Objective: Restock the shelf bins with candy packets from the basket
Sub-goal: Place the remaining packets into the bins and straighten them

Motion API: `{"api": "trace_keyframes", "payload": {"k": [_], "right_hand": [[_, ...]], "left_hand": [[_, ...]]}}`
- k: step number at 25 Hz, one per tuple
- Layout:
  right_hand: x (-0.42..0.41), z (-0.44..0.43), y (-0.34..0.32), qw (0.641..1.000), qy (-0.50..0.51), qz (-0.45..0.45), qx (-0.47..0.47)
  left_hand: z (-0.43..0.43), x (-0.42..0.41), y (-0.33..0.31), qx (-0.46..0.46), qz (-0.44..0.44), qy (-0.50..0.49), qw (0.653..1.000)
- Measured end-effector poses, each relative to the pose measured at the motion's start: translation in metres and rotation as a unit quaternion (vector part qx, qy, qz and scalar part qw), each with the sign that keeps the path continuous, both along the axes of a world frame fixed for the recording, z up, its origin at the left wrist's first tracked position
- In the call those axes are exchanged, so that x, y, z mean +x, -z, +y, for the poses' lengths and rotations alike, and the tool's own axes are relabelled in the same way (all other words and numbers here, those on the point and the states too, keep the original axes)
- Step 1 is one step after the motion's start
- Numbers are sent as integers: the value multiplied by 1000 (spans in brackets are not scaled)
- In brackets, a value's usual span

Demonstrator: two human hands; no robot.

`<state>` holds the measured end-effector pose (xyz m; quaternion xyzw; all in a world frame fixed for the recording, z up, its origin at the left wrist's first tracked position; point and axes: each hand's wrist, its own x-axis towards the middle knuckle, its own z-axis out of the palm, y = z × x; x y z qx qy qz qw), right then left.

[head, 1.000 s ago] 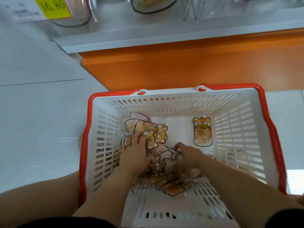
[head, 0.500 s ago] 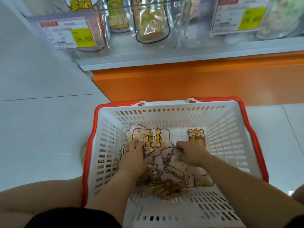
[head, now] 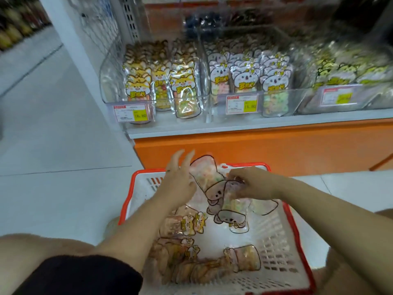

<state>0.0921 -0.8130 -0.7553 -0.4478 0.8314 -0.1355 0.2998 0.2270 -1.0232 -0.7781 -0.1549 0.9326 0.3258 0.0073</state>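
Red-rimmed basket (head: 126, 200) below the fingers (head: 187, 159): right hand (head: 253, 185) pinches seemingly several candy packets (head: 214, 188); left hand (head: 177, 184) spread, released beside them.

The far-right bin (head: 344, 69) contents were blurred; the basket (head: 278, 243) near rim was cut off by the frame; price tag (head: 242, 104) print was unreadable

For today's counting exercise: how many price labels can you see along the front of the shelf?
3 price labels along the shelf: left, middle, right. More may be out of view.
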Motion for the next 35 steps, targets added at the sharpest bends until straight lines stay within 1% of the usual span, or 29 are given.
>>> {"api": "trace_keyframes", "payload": {"k": [2, 3, 5, 6, 8, 9, 11, 12, 13, 14, 15, 16, 17, 18, 19, 21, 23, 25, 27, 28, 30, 33, 35], "right_hand": [[1, 0, -42, 999, -17, 24, -25], [3, 1, -61, 998, -25, 38, -33], [2, 4, -88, 997, -27, 54, -54], [3, 5, -97, 996, -21, 48, -75], [5, 7, -103, 992, -5, 17, -122], [7, 6, -104, 990, 2, -3, -143], [10, 4, -101, 981, 18, -42, -190], [10, 2, -100, 975, 29, -51, -213], [9, 1, -100, 971, 40, -35, -233], [6, 0, -100, 968, 44, 20, -246], [2, -1, -101, 960, 35, 104, -258], [-1, -2, -102, 941, 11, 202, -271], [-4, -3, -102, 911, -28, 295, -286], [-6, -5, -100, 877, -76, 368, -299], [-6, -7, -95, 846, -115, 418, -311], [-1, -12, -85, 793, -168, 472, -346], [7, -15, -81, 767, -191, 481, -381], [14, -16, -80, 758, -199, 474, -401], [19, -15, -80, 753, -207, 472, -409], [20, -15, -80, 756, -207, 467, -408], [21, -14, -80, 773, -188, 444, -412], [16, -11, -84, 803, -123, 397, -427], [12, -8, -88, 809, -73, 384, -439]], "left_hand": [[-11, -7, -39, 54, 12, 36, 998], [-16, -7, -60, 114, 19, 43, 992], [-24, -5, -92, 245, 42, 21, 968], [-24, -3, -103, 290, 57, 9, 955], [-18, 1, -117, 346, 68, -16, 936], [-14, 4, -117, 386, 79, -36, 918], [-10, 6, -113, 499, 97, -89, 857], [-11, 6, -113, 535, 98, -124, 830], [-15, 4, -113, 552, 91, -163, 813], [-22, 2, -112, 554, 75, -195, 806], [-32, 0, -111, 562, 54, -216, 797], [-40, 0, -111, 578, 22, -224, 785], [-45, 1, -111, 595, -25, -213, 775], [-47, 4, -110, 612, -79, -184, 765], [-45, 7, -108, 621, -129, -151, 758], [-36, 13, -106, 621, -181, -96, 757], [-23, 19, -106, 630, -181, -70, 752], [-12, 24, -104, 638, -140, -91, 751], [-3, 28, -103, 638, -119, -113, 752], [-1, 29, -103, 640, -114, -121, 750], [-3, 30, -105, 636, -100, -135, 753], [-13, 27, -108, 626, -62, -153, 762], [-20, 23, -110, 626, -18, -166, 762]]}}
